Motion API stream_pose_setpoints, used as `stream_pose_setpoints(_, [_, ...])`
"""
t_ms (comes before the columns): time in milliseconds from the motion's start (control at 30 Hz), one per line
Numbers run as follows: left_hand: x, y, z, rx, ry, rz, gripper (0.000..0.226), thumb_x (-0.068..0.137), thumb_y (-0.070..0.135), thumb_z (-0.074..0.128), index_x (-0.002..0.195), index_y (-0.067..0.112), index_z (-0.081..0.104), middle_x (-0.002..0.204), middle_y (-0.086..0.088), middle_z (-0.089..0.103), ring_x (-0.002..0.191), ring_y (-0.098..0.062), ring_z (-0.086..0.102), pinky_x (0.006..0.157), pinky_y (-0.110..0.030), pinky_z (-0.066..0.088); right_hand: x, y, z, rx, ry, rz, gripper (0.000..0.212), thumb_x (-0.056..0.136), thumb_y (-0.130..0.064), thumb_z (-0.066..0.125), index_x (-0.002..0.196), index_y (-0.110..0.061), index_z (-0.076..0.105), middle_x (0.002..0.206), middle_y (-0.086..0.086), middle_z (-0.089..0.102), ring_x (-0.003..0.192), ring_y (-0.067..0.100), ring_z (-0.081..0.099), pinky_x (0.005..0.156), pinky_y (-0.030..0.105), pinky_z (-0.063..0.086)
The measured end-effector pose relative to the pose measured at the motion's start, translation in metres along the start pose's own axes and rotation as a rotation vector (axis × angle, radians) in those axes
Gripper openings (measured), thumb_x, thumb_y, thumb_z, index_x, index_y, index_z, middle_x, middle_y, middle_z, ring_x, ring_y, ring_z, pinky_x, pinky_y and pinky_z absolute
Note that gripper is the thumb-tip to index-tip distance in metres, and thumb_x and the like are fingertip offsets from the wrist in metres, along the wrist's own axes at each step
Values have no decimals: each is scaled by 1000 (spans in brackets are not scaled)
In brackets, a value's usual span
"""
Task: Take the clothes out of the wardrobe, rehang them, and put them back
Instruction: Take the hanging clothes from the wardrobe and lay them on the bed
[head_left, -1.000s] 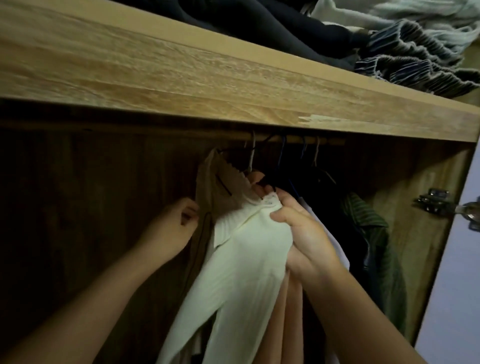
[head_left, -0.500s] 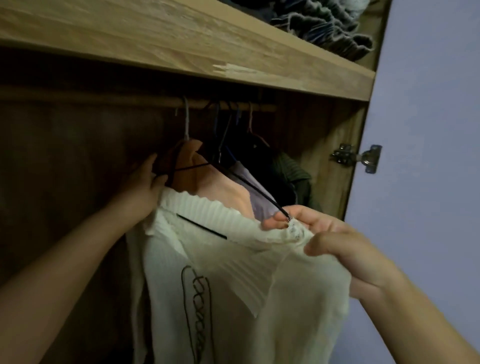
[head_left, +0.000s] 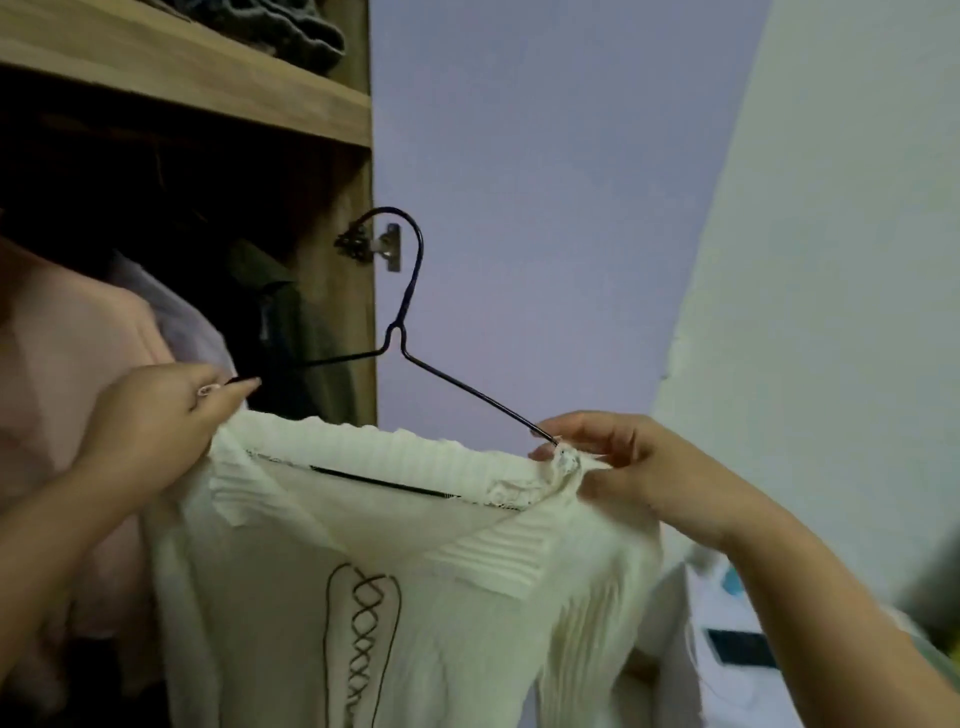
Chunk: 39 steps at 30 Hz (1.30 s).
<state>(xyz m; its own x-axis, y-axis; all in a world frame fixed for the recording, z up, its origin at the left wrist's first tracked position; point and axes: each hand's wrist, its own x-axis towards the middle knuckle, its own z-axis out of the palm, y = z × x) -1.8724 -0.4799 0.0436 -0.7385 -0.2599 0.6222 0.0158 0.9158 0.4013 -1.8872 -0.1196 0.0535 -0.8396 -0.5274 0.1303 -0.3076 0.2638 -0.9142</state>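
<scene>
Step in hand: taking out; the cream knit top looks to be off the rail and in front of the open wardrobe, not yet rehung.
Top: hangs spread between both hands, collar uppermost, dark lacing down its front.
Hanger: dark wire, hook free in the air at centre; both arms run into the neckline.
Left hand: fingers curled, gripping the collar's left end where the wire enters.
Right hand: pinches the bunched right shoulder around the wire tip.
Wardrobe contents: pink garment and dark green shirt hang inside, far left; folded clothes on the top shelf.
Next move, as I judge it: square the shoulders on the wire, then free one hand for the hook and lift it to the rail.
</scene>
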Motion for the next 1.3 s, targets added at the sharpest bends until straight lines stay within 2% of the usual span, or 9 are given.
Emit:
stream_pose_setpoints(167, [-37,85,47,-78,-107,104,47,87,35,62,53,6,45,40,-5,41,45,-26,45,51,-35,40,-82,29,-56,-338,267,117,12,81,-6,68,70,-10,67,61,8,57,60,10,48,62,27,40])
stream_pose_setpoints(267, [-54,136,74,-117,-205,178,46,88,30,60,56,1,46,47,-9,46,51,-27,47,51,-31,33,-132,47,-82,-443,440,150,43,81,-11,68,52,-15,37,47,-9,28,48,6,24,48,19,22])
stream_pose_setpoints(400, [-71,207,110,-201,-338,336,44,88,24,60,53,8,39,46,-4,39,50,-25,40,50,-31,27,-198,71,-109,-525,647,225,54,80,-14,70,54,-18,24,45,-7,21,50,8,20,45,21,17])
stream_pose_setpoints(533, [-85,275,148,-283,-484,520,38,89,32,55,63,6,47,51,-3,45,57,-27,46,56,-33,33,-262,86,-131,-628,833,360,46,81,-18,70,55,-11,33,53,-4,26,54,11,25,54,30,22])
stream_pose_setpoints(700, [-108,360,182,-424,-600,761,35,94,34,46,75,6,55,65,-5,56,71,-27,53,63,-34,37,-334,80,-137,-735,1033,581,46,85,-18,67,52,-20,34,52,-5,35,52,8,33,53,31,23])
stream_pose_setpoints(767, [-119,389,195,-487,-657,830,34,94,34,45,69,13,53,62,-2,56,66,-21,54,59,-31,36,-362,77,-134,-718,1112,642,45,83,-16,68,53,-17,35,53,-5,34,53,10,32,53,31,23])
stream_pose_setpoints(833, [-130,416,204,-550,-712,898,37,94,35,45,62,17,45,54,2,49,56,-11,51,54,-27,32,-388,74,-127,-722,1185,724,41,82,-16,70,55,-11,39,54,-1,35,54,13,34,54,31,23])
stream_pose_setpoints(1000, [-167,477,210,-703,-841,1082,39,93,33,46,56,25,36,50,5,39,56,-13,44,51,-27,28,-438,61,-90,-737,1397,882,49,81,-14,71,55,-15,30,53,-3,26,53,13,26,53,32,18])
stream_pose_setpoints(1300, [-268,556,195,-871,-1013,1385,32,94,36,44,69,18,51,61,-2,49,61,-17,47,54,-30,29,-520,32,-9,-654,1732,1149,54,80,-13,71,52,-19,25,45,-6,26,47,9,23,49,26,18])
